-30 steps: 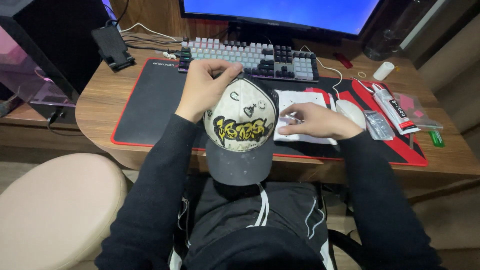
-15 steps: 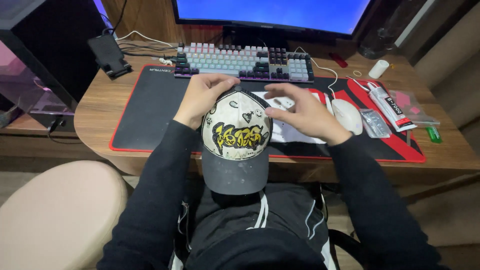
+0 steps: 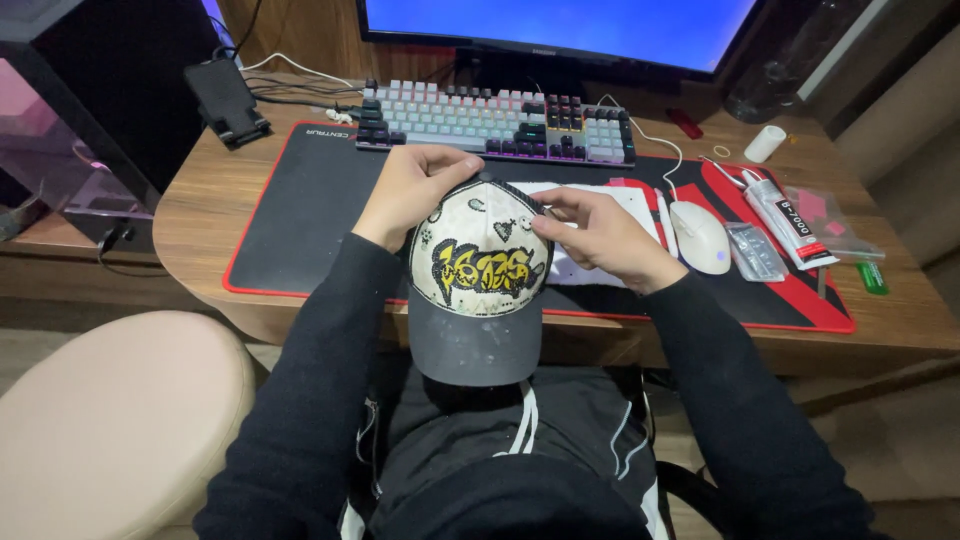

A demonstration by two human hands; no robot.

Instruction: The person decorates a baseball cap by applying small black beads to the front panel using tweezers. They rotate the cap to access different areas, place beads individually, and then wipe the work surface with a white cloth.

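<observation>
Two hands: both yours, on one cap [image 3: 480, 275] at frame centre, brim toward you.
Left hand [image 3: 412, 190]: grasping the crown's upper left edge.
Right hand [image 3: 600, 235]: fingertips pinching the crown's right side.
Risk: the glue tube [image 3: 785, 218] at right could, I judge, smear fabric if knocked.
Nearby: mouse [image 3: 700, 236], keyboard [image 3: 495, 122] above.

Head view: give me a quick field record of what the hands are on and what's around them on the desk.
left hand: grips the cap's crown at its upper left
right hand: fingers pinch the crown's upper right edge
cap: cream crown with yellow graffiti print, grey brim pointing toward the person
under cap: black and red desk mat
right of hands: white mouse, glue tube
behind: keyboard, monitor
</observation>
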